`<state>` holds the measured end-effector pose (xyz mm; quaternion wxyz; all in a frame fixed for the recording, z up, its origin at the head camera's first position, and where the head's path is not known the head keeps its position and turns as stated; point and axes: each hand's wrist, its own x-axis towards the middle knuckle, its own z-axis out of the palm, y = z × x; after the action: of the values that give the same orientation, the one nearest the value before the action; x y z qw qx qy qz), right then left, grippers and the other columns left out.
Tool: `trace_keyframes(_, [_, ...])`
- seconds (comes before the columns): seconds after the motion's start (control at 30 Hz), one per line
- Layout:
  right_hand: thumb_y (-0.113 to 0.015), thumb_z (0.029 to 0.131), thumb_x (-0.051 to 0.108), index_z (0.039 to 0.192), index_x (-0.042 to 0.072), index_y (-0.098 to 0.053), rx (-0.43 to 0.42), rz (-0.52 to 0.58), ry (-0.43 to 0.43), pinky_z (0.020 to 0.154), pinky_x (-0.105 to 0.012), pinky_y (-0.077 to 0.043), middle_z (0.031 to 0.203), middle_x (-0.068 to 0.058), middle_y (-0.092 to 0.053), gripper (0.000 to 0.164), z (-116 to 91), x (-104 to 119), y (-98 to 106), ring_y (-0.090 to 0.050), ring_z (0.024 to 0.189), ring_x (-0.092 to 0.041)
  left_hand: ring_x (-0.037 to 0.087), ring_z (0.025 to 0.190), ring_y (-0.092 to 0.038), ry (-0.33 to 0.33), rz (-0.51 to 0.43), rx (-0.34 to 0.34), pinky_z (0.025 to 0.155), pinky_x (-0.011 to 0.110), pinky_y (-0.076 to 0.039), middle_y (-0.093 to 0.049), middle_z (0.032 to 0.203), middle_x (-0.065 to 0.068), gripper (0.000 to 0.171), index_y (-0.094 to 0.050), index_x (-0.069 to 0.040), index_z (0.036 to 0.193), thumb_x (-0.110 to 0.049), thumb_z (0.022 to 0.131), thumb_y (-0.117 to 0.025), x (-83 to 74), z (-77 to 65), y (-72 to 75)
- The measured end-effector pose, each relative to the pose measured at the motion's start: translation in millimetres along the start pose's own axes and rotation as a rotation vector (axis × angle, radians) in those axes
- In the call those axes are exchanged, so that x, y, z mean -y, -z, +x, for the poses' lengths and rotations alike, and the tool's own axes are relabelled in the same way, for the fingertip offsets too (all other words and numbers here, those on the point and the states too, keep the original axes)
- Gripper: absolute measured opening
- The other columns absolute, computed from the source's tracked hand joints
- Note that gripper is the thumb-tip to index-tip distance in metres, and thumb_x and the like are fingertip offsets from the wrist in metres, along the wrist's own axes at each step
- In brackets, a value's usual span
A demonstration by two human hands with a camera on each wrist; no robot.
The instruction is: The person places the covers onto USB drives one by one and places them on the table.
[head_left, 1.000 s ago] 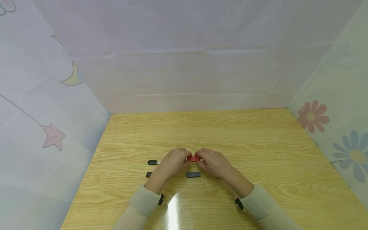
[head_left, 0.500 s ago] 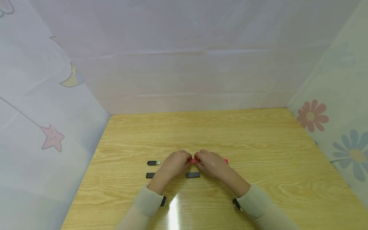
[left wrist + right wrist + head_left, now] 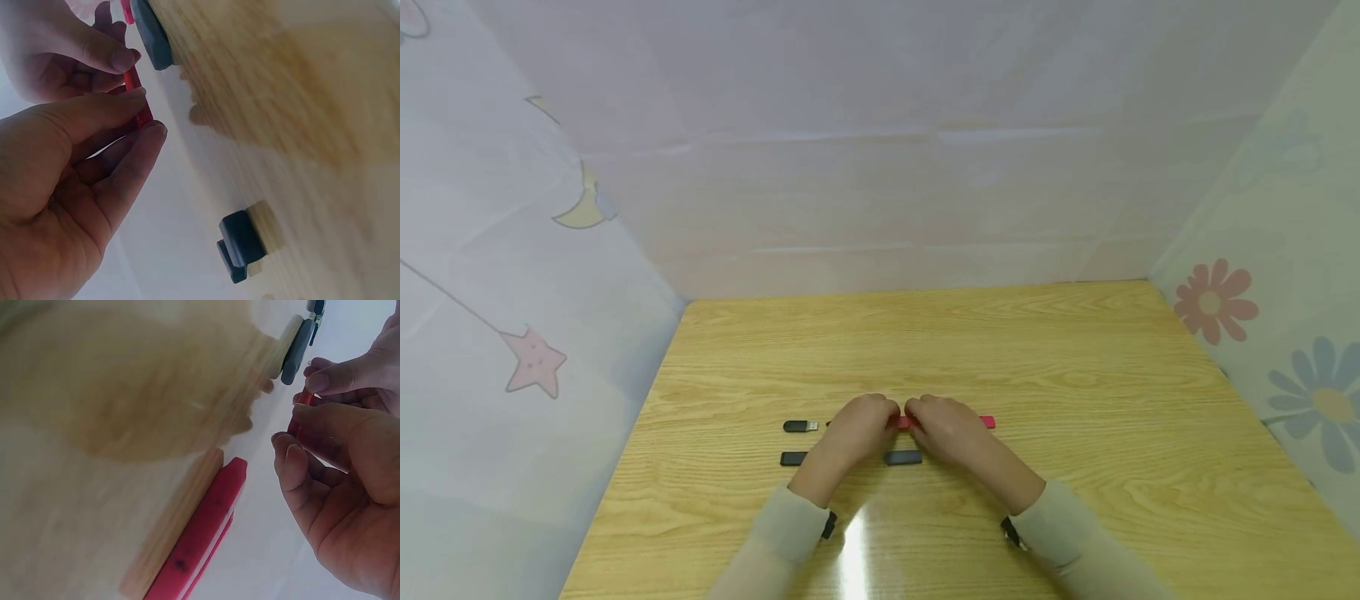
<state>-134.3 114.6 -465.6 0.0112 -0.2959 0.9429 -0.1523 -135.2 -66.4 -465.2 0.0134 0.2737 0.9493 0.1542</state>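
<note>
1. Head view: the left hand (image 3: 859, 430) and right hand (image 3: 949, 427) meet fingertip to fingertip, with a small red piece (image 3: 902, 422) between them. That is what I am watching.
2. Left wrist view shows me thumb and fingers drawn nearly together, pinching one end of the red piece; the palm is hollow, with nothing else in it.
3. Right wrist view shows me much the same from the other side: the right thumb and fingers nip the opposite end, their gap closed to the piece's thickness.
4. I judge it light and stiff, probably smooth plastic that could slip. I would hold it by its long edges near each end, with light fingertip pressure. Whether it is one part or two joined I cannot tell; fingers cover too much.
5. Left of the left hand lies a black USB stick (image 3: 801, 426), metal plug bare; below that, beside the wrist, a black piece (image 3: 793, 458).
6. Between the hands, on the wearer's side, sits a dark grey piece (image 3: 903, 457). A pink-red piece (image 3: 988, 422) shows just past the right hand.
7. I make out no tray or box; these loose pieces lie directly on the wooden table (image 3: 1075, 375).
</note>
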Motion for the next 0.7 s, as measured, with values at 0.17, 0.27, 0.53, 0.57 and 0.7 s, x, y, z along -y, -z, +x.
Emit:
trace_keyframes(0.17, [-0.07, 0.093, 0.012, 0.078, 0.015, -0.055, 0.01, -0.006, -0.01, 0.054, -0.029, -0.038, 0.069, 0.002, -0.049, 0.021, 1.0, 1.2, -1.9, -0.044, 0.06, -0.014, 0.009, 0.066, -0.053, 0.002, -0.007, 0.0, 0.064, 0.026, -0.049, -0.063, 0.075, -0.003, 0.013, -0.071, -0.014, 0.082, -0.014, 0.095, -0.069, 1.4, 0.4, -2.0])
trace_keyframes(0.27, [-0.069, 0.093, 0.01, 0.077, 0.014, -0.054, 0.015, -0.011, -0.013, 0.054, -0.03, -0.039, 0.069, 0.001, -0.049, 0.022, 1.9, 2.1, -3.1, -0.043, 0.059, -0.015, 0.009, 0.064, -0.051, -0.001, -0.006, -0.003, 0.062, 0.025, -0.048, -0.061, 0.074, -0.003, 0.015, -0.07, -0.014, 0.081, -0.014, 0.095, -0.069, 2.3, 0.1, -3.4])
trace_keyframes(0.53, [-0.068, 0.094, 0.01, 0.077, 0.013, -0.053, 0.034, -0.026, -0.023, 0.053, -0.032, -0.039, 0.069, 0.0, -0.049, 0.022, 3.8, 3.3, -5.6, -0.044, 0.059, -0.017, 0.008, 0.065, -0.051, 0.007, -0.01, 0.006, 0.063, 0.024, -0.048, -0.06, 0.077, -0.003, 0.012, -0.072, -0.014, 0.084, -0.014, 0.096, -0.069, 3.2, -0.7, -5.6])
trace_keyframes(0.57, [-0.068, 0.094, 0.01, 0.077, 0.013, -0.053, 0.038, -0.027, -0.025, 0.053, -0.032, -0.038, 0.069, 0.0, -0.049, 0.022, 4.0, 3.1, -6.1, -0.044, 0.06, -0.017, 0.008, 0.065, -0.05, 0.008, -0.012, 0.008, 0.062, 0.024, -0.048, -0.059, 0.077, -0.003, 0.012, -0.072, -0.014, 0.084, -0.015, 0.096, -0.069, 3.4, -0.6, -5.7])
trace_keyframes(0.7, [-0.067, 0.094, 0.01, 0.077, 0.013, -0.052, 0.046, -0.033, -0.031, 0.053, -0.032, -0.038, 0.069, -0.001, -0.049, 0.023, 4.3, 2.6, -7.3, -0.043, 0.06, -0.017, 0.008, 0.064, -0.048, 0.011, -0.015, 0.013, 0.06, 0.023, -0.045, -0.056, 0.076, -0.003, 0.012, -0.072, -0.013, 0.085, -0.015, 0.096, -0.069, 3.8, -0.2, -6.3])
